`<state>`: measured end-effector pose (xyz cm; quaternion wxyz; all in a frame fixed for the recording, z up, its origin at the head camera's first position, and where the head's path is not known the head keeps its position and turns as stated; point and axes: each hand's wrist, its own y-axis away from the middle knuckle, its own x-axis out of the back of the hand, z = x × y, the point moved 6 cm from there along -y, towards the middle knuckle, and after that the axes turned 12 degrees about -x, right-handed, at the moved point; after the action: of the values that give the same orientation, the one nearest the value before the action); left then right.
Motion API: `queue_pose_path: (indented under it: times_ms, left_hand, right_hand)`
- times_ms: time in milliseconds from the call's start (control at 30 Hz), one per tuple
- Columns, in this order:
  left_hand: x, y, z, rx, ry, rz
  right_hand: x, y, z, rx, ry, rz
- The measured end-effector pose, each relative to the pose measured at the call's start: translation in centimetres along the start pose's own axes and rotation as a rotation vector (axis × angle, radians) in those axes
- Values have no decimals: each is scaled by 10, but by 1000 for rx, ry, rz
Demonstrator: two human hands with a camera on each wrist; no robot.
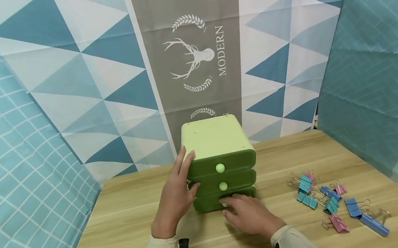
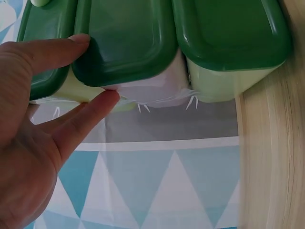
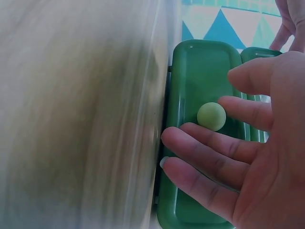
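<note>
At twelve o'clock on the table [image 1: 104, 233], drawer unit [image 1: 233, 162] stands, left hand [image 1: 175, 196] spread at its nine, seemingly bracing it, right hand [image 1: 248, 214] loosely parted, ungripping, about bottom knob [image 3: 211, 116] at six.

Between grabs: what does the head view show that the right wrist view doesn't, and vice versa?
Only the head view: the binder clips to the right, the drawer unit's pale green top, the top knob and the middle knob.

Only the right wrist view: the bottom knob in full, which the head view shows partly covered, and the palm side of the right hand, its thumb apart from that knob.

Both: the right hand, the bottom drawer's front, at least part of the left hand, and the wooden table.
</note>
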<state>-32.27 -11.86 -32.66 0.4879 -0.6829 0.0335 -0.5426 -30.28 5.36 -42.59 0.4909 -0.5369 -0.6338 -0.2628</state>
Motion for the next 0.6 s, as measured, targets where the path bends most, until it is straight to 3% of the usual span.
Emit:
queue_pose_path:
  times_ms: [600]
  left_hand:
    - [-1, -1, 4, 28, 1, 38]
  right_hand:
    - [4, 5, 1, -7, -11, -15]
